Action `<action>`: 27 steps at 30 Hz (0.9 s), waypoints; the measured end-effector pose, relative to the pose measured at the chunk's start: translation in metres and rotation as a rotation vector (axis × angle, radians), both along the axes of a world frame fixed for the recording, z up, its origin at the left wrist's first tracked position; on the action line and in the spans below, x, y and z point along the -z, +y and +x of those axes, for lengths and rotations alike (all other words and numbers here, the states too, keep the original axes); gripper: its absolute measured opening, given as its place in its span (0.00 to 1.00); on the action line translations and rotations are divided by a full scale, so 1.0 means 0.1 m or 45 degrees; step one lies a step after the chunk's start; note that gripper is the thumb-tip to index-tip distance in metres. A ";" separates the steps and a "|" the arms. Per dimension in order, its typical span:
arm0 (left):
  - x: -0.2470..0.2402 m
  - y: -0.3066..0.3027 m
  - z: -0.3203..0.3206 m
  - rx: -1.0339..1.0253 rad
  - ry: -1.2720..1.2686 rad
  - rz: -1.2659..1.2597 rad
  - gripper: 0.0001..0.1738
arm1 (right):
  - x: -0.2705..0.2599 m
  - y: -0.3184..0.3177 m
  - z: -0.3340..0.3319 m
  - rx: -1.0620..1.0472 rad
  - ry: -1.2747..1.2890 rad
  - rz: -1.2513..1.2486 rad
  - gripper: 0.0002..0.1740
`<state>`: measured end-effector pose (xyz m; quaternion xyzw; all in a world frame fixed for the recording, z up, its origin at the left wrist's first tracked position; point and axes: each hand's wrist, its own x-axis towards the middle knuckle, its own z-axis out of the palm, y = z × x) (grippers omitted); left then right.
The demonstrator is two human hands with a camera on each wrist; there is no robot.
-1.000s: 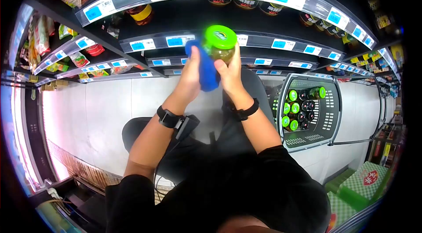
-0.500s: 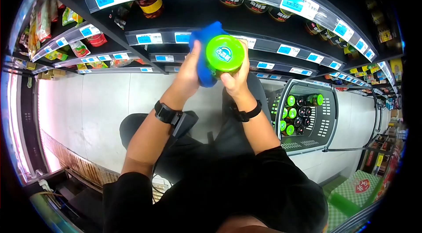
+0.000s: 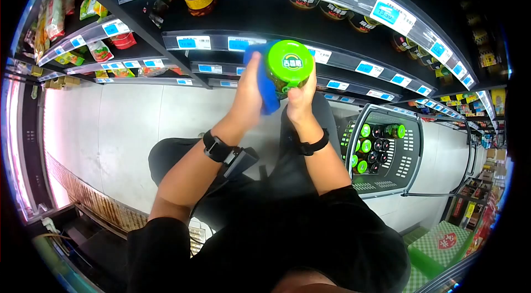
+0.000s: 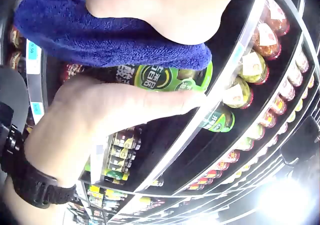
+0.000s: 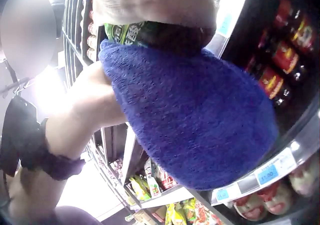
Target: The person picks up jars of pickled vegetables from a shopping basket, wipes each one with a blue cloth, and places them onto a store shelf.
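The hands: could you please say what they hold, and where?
The right hand holds the jar by its side; the left hand holds a blue cloth against the opposite side.

Black shelf [image 3: 249, 17], 11 through 1 o'clock: yellow-banded jar [image 3: 199, 3] at 11, row of black-labelled jars [image 3: 334, 11] at 1, price tags [image 3: 193, 42] along its front edge. Side shelves [image 3: 95, 35] at 10, bagged packets [image 3: 101, 51] on them. Pale tiled floor [image 3: 133, 110]; dark basket [image 3: 414, 156] stands on it at 3, green-lidded jars [image 3: 366, 145] and dark-lidded jars [image 3: 378, 145] inside.
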<state>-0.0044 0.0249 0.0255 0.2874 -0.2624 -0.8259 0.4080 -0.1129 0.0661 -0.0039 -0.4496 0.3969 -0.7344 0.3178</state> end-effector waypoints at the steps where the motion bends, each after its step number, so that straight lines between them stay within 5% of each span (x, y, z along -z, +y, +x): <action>1: -0.02 -0.01 0.03 0.029 0.020 -0.007 0.30 | 0.01 0.01 0.01 -0.052 -0.070 -0.040 0.56; 2: -0.06 -0.02 0.05 0.057 0.044 -0.013 0.30 | -0.02 0.01 0.02 -0.064 -0.114 -0.012 0.63; 6: -0.01 -0.04 0.07 0.051 0.041 -0.040 0.29 | -0.09 -0.01 0.01 0.009 0.104 0.271 0.62; 12: 0.08 -0.19 0.20 0.258 0.121 0.170 0.24 | -0.07 0.03 -0.26 -0.266 0.399 0.226 0.61; 15: -0.19 -0.21 0.22 0.274 -0.089 0.291 0.26 | -0.19 0.07 -0.30 -0.361 0.452 0.217 0.58; 20: -0.35 -0.20 0.21 0.032 0.194 -0.386 0.34 | -0.18 0.13 -0.26 -0.252 0.377 0.220 0.52; 23: -0.30 -0.16 0.49 0.256 -0.505 -0.803 0.31 | -0.26 0.13 -0.21 -0.104 0.505 0.299 0.49; 25: -0.52 -0.24 0.35 -0.057 -1.001 -2.168 0.25 | -0.31 0.09 -0.22 -0.033 0.719 0.257 0.47; 27: -0.51 -0.23 0.31 0.144 -0.867 -1.565 0.22 | -0.26 0.08 -0.22 0.058 0.919 0.160 0.47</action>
